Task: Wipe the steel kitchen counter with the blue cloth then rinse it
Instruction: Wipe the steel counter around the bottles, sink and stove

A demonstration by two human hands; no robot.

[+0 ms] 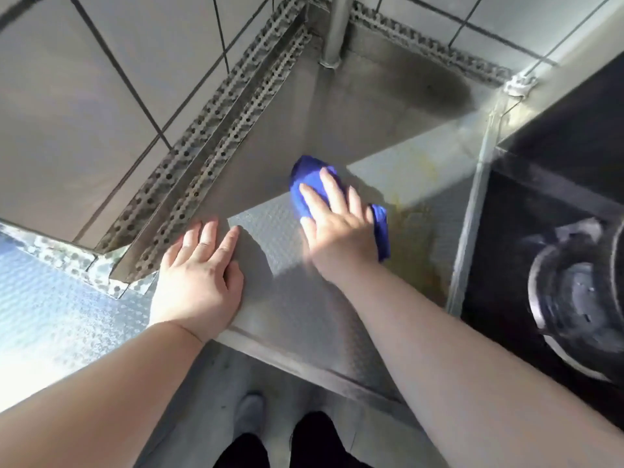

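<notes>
The blue cloth [309,179] lies bunched on the textured steel counter [290,298], near its middle. My right hand [337,224] presses flat on top of the cloth, fingers spread, with blue fabric showing beyond the fingertips and at the thumb side. My left hand [199,275] rests flat and bare on the counter near the front edge, to the left of the cloth. A yellowish stain [418,238] spreads over the steel just right of the cloth.
A black gas stove [540,231] with a round burner [580,298] sits at the right. A steel pipe [334,28] rises in the back corner. Perforated metal strips [209,157] run along the tiled wall [84,113]. A brightly lit counter section [50,315] lies at left.
</notes>
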